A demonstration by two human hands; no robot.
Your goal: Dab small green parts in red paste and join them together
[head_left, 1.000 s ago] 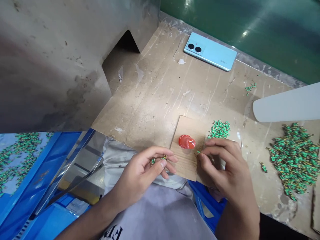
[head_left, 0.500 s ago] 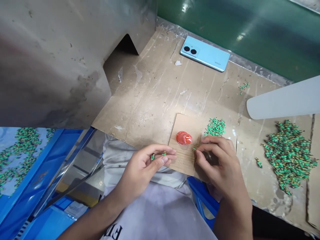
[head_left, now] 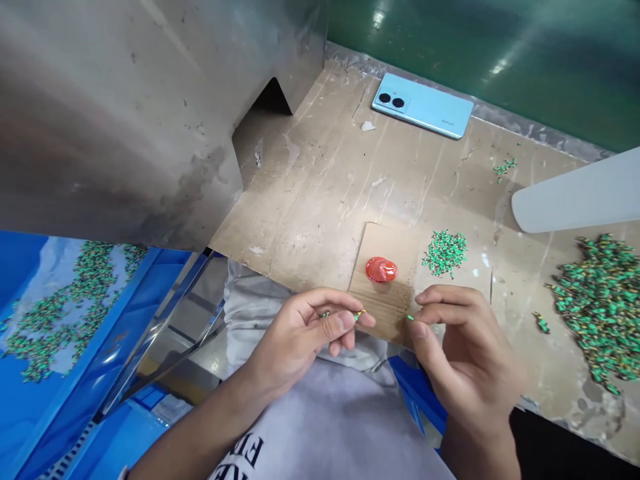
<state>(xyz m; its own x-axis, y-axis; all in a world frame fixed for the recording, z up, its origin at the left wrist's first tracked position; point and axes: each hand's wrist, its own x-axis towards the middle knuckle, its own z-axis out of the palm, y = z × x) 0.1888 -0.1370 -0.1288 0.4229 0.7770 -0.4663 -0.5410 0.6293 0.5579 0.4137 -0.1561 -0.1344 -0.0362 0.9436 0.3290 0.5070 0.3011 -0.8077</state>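
R hand [head_left: 460, 347] lifted off cardboard [head_left: 385, 303], worn bench [head_left: 320, 193]

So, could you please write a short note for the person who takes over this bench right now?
Left hand: fingers pinch a few small green parts at the bench edge.
Right hand: fingertips pinch one small green part over the cardboard sheet.
On the sheet: a red cap and a small green pile.
A large green pile lies on the right; more parts lie in the blue tray on the left.
Done: some parts are in the tray.
Left: both piles look unsorted.
A phone lies at the back.
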